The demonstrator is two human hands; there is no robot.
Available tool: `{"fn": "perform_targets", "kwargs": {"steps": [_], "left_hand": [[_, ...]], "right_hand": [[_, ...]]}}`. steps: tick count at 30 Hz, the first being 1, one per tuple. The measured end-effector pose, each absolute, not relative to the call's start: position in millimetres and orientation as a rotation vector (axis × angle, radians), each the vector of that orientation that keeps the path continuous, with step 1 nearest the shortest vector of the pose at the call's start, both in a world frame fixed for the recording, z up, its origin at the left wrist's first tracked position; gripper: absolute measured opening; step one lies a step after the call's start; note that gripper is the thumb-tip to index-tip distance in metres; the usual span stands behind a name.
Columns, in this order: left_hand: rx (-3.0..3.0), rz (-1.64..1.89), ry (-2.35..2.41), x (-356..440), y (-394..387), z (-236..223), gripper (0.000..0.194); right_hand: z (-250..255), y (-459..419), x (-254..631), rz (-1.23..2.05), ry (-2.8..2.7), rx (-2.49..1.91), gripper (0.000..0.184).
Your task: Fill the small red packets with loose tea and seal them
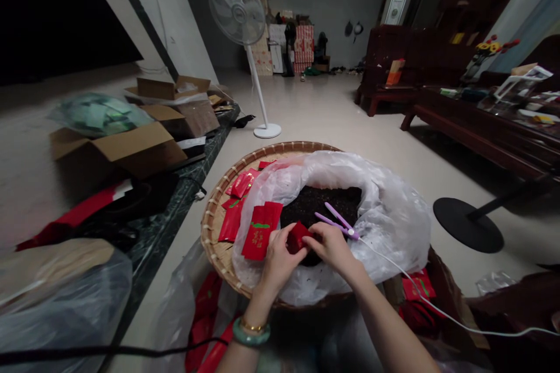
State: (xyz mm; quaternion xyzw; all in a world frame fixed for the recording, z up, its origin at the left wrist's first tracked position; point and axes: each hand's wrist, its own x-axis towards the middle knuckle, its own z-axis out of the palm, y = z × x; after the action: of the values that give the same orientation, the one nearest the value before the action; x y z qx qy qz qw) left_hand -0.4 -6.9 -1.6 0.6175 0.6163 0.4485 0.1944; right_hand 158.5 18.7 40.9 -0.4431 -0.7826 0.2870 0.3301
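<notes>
Both my hands pinch one small red packet (298, 237) over a clear plastic bag (385, 215) full of dark loose tea (324, 204). My left hand (279, 259) grips the packet's left side, and a green bangle sits on that wrist. My right hand (332, 247) holds the packet's right side. A purple clip-like tool (336, 222) with a white cord lies just beyond my right hand. The bag rests in a round woven tray (214, 227). More red packets (261, 232) lie on the bag's left edge and on the tray.
A standing fan (245, 35) is on the floor behind the tray. Cardboard boxes (126, 145) and plastic bags line a dark ledge on the left. A dark wooden bench and table (481, 128) stand at the right, with a black round stand base (468, 224) near the bag.
</notes>
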Motion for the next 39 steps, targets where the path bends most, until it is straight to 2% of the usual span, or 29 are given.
{"fn": "perform_targets", "kwargs": {"steps": [4,11,14,21,24,27,32,39], "left_hand": [[1.498,1.168,1.507,-12,-7,5,0.058],[1.154,1.011,1.262,-25,-6,9,0.037],[1.161,1.008,1.252,-25,-5,10,0.037],[1.245,0.957,1.207,-13,-9,15,0.035],[1.288,0.891,1.164,-7,-9,18,0.028],[1.247,0.9,1.164,-2,-6,14,0.028],[1.148,1.005,1.189,2,-5,2,0.031],[1.135,1.073,1.189,4,-2,12,0.038]], "right_hand": [[42,25,173,0.835,-1.9,-1.148,0.015],[49,32,198,0.963,-1.928,-1.139,0.026],[53,31,201,0.985,-1.91,-1.123,0.03],[54,24,191,1.356,-1.968,-1.027,0.023],[51,23,186,1.359,-2.018,-1.037,0.026],[48,24,183,1.33,-2.046,-1.0,0.029],[48,24,186,1.318,-1.92,-1.222,0.032],[44,24,184,1.397,-1.834,-1.172,0.022]]}}
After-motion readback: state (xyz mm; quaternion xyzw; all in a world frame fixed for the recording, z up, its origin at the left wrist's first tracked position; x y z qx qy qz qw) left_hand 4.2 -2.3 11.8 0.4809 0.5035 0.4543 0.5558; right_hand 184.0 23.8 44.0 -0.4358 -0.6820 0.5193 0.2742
